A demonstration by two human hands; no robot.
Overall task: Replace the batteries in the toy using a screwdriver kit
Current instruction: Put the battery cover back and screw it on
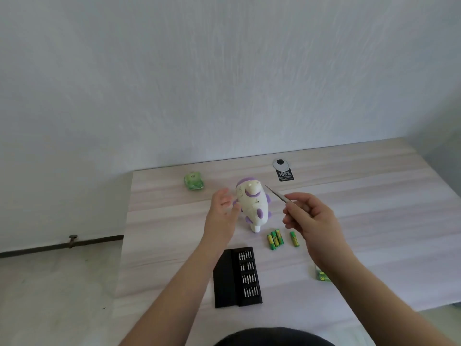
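A white and purple toy (pixel 252 206) lies on the table (pixel 374 221) in the middle. My left hand (pixel 222 213) is just left of it, fingers relaxed, fingertips at the toy's side. My right hand (pixel 308 216) holds a thin grey screwdriver (pixel 275 194), whose tip points up-left toward the toy. Several green and yellow batteries (pixel 275 238) lie in front of the toy, one a little apart (pixel 294 238). The black screwdriver kit (pixel 238 277) lies open near me, with rows of bits showing.
A green packet (pixel 194 181) sits at the back left of the table. A black and white tag (pixel 284 170) lies at the back. A green battery pack (pixel 321 274) is partly hidden behind my right forearm. The table's left edge drops to the floor.
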